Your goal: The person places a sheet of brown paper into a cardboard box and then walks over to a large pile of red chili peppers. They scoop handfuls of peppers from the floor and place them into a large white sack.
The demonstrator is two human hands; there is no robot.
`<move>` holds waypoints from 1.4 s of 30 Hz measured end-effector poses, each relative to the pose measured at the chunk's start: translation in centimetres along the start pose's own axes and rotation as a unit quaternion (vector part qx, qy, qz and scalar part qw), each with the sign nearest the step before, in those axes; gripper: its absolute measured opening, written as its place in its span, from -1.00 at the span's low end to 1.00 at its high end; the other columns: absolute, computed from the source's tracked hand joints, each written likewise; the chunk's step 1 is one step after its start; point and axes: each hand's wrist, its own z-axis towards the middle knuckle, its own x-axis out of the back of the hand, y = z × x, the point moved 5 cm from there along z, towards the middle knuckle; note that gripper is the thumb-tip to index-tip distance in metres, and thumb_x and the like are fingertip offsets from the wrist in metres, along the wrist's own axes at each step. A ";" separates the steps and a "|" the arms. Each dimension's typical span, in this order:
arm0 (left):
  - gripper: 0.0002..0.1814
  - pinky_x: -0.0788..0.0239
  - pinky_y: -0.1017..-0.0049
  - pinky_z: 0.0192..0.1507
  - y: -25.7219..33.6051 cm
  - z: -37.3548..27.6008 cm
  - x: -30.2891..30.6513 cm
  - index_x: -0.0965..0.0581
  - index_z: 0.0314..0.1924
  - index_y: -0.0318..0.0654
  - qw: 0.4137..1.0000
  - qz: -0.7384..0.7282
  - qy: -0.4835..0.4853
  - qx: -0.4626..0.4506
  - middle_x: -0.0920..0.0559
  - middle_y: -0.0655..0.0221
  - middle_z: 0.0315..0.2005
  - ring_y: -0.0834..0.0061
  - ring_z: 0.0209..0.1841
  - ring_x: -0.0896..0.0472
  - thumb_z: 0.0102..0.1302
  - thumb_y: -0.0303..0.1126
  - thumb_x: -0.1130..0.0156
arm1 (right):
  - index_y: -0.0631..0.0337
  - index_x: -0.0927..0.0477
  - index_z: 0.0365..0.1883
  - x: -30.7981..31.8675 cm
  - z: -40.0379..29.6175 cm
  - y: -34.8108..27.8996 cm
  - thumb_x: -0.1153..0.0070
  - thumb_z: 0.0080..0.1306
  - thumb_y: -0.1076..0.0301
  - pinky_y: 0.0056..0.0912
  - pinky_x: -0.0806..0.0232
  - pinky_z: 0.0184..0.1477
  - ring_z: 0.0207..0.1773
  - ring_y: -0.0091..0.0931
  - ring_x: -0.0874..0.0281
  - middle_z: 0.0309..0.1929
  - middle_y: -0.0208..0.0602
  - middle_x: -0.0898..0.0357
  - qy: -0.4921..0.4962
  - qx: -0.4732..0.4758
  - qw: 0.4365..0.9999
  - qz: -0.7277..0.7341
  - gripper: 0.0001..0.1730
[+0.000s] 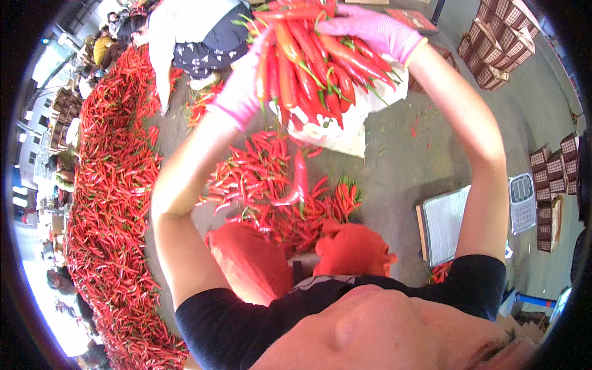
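A large bunch of red chili peppers (307, 60) with green stems is held up between my two hands, out in front of me. My left hand (247, 81), in a pink knit glove, presses its left side, fingers mostly hidden by the peppers. On the right, my right hand (365, 27) wears a matching glove and lies over the top of the bunch. Below it a white sack (340, 134) is partly covered by the peppers. Loose chili peppers (249, 171) spread over the floor before my knees. One pepper (299, 178) looks larger; whether it is airborne, I cannot tell.
A long heap of chili peppers (111, 199) runs along the left. Another person (203, 34) bends near its far end. On the right are a platform scale (446, 224), its keypad display (522, 203) and stacked brown crates (499, 46).
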 end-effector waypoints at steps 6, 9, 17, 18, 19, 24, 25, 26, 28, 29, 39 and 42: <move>-0.46 -0.41 0.04 0.21 -12.8 6.2 5.5 -0.36 0.27 -0.17 0.988 -0.111 -0.012 0.103 -0.52 0.09 0.15 0.15 0.14 -0.55 0.49 0.03 0.09 | 0.19 -0.33 0.33 10.8 -0.6 11.8 -0.20 0.35 0.20 -0.41 -0.39 0.19 0.10 -0.55 -0.53 0.16 -0.33 -0.51 0.071 -0.172 0.982 -0.013 -0.37; -0.46 -0.43 0.05 0.20 -13.5 6.4 7.3 -0.36 0.27 -0.17 0.991 -0.101 -0.011 0.087 -0.52 0.08 0.14 0.14 0.11 -0.57 0.49 0.03 0.11 | 0.18 -0.35 0.32 12.8 1.7 14.9 -0.19 0.35 0.22 -0.42 -0.43 0.13 0.07 -0.57 -0.53 0.14 -0.37 -0.53 0.011 -0.140 0.988 -0.064 -0.40; -0.39 -0.24 0.06 0.33 -14.8 16.5 18.0 -0.26 0.36 -0.11 0.993 -0.060 0.058 0.079 -0.43 0.22 0.27 0.18 0.31 -0.40 0.52 0.10 0.29 | 0.13 -0.30 0.38 21.7 7.7 15.8 -0.22 0.29 0.01 -0.25 -0.23 0.32 0.31 -0.38 -0.35 0.31 -0.12 -0.36 0.109 -0.199 0.897 -0.379 -0.24; -0.40 -0.24 0.07 0.34 -15.5 16.8 20.2 -0.26 0.36 -0.10 0.991 -0.047 0.107 0.057 -0.43 0.24 0.27 0.19 0.30 -0.41 0.52 0.09 0.26 | 0.12 -0.25 0.41 21.3 8.1 16.3 -0.22 0.27 -0.04 -0.23 -0.14 0.38 0.40 -0.34 -0.24 0.38 -0.06 -0.26 0.106 -0.215 0.855 -0.460 -0.17; -0.41 -0.23 0.08 0.34 -16.6 17.2 22.0 -0.27 0.36 -0.09 0.987 -0.034 0.153 0.035 -0.44 0.26 0.28 0.21 0.29 -0.42 0.51 0.08 0.23 | 0.12 -0.20 0.45 21.1 8.4 16.8 -0.22 0.25 -0.09 -0.20 -0.04 0.44 0.48 -0.29 -0.13 0.45 0.00 -0.16 0.104 -0.229 0.804 -0.539 -0.10; -0.40 -0.16 0.05 0.36 -16.1 15.2 21.4 -0.30 0.33 -0.11 0.980 -0.071 0.176 0.060 -0.35 0.22 0.32 0.13 0.29 -0.39 0.41 0.03 -0.05 | -0.10 -0.11 0.50 22.9 5.6 17.7 -0.23 0.19 -0.08 -0.23 -0.02 0.46 0.52 -0.23 -0.02 0.51 -0.13 -0.04 0.112 -0.252 0.836 -0.474 -0.04; -0.34 -0.11 -0.04 0.37 -15.6 14.1 21.4 -0.30 0.31 -0.20 0.977 -0.050 0.193 0.072 -0.33 0.10 0.31 0.04 0.32 -0.33 0.35 0.03 -0.15 | -0.10 -0.11 0.50 22.3 5.1 17.0 -0.22 0.20 -0.04 -0.24 -0.03 0.45 0.51 -0.23 -0.05 0.50 -0.14 -0.06 0.094 -0.245 0.825 -0.500 -0.06; -0.28 -0.08 -0.09 0.36 -14.7 12.6 19.3 -0.25 0.34 -0.19 0.964 -0.063 0.233 0.116 -0.26 0.06 0.34 -0.03 0.33 -0.30 0.33 0.06 -0.16 | -0.09 -0.11 0.50 21.7 4.3 16.5 -0.21 0.20 -0.01 -0.24 -0.04 0.44 0.50 -0.23 -0.07 0.50 -0.15 -0.08 0.077 -0.238 0.813 -0.526 -0.07; -0.11 -0.05 -0.18 0.33 -13.5 10.6 16.6 -0.11 0.41 -0.16 0.964 -0.066 0.204 0.157 -0.10 -0.02 0.39 -0.16 0.34 -0.23 0.25 0.16 -0.19 | -0.02 -0.25 0.43 20.5 3.1 16.1 -0.16 0.24 0.13 -0.28 -0.31 0.21 0.24 -0.31 -0.43 0.27 -0.14 -0.41 0.099 -0.154 0.788 -0.588 -0.22; -0.17 -0.09 -0.13 0.32 -13.4 10.2 17.0 -0.12 0.40 -0.16 0.973 -0.056 0.164 0.151 -0.14 -0.01 0.37 -0.11 0.32 -0.26 0.29 0.12 -0.14 | 0.02 -0.30 0.38 20.8 2.5 15.9 -0.15 0.25 0.15 -0.31 -0.36 0.09 0.12 -0.36 -0.48 0.17 -0.18 -0.47 0.102 -0.179 0.811 -0.547 -0.28; -0.14 -0.38 0.32 0.14 -12.6 3.1 18.7 -0.15 0.37 -0.26 0.734 0.343 0.558 -0.180 -0.45 0.13 0.08 0.29 0.08 -0.50 0.10 -0.61 -0.37 | 0.14 -0.36 0.33 26.2 -7.8 17.3 -0.17 0.21 0.02 -0.23 -0.28 0.28 0.25 -0.17 -0.43 0.20 -0.02 -0.48 0.381 -0.141 0.668 -0.623 -0.25; -0.15 -0.45 0.41 -0.03 -12.4 4.4 22.0 -0.17 0.33 -0.31 0.862 0.305 0.357 -0.192 -0.51 0.16 -0.02 0.35 -0.02 -0.54 0.01 -0.70 -0.31 | 0.14 -0.42 0.17 26.2 -7.4 16.1 -0.13 0.27 0.14 -0.31 -0.32 0.03 0.02 -0.34 -0.44 0.03 -0.17 -0.48 0.372 0.080 0.745 -0.548 -0.47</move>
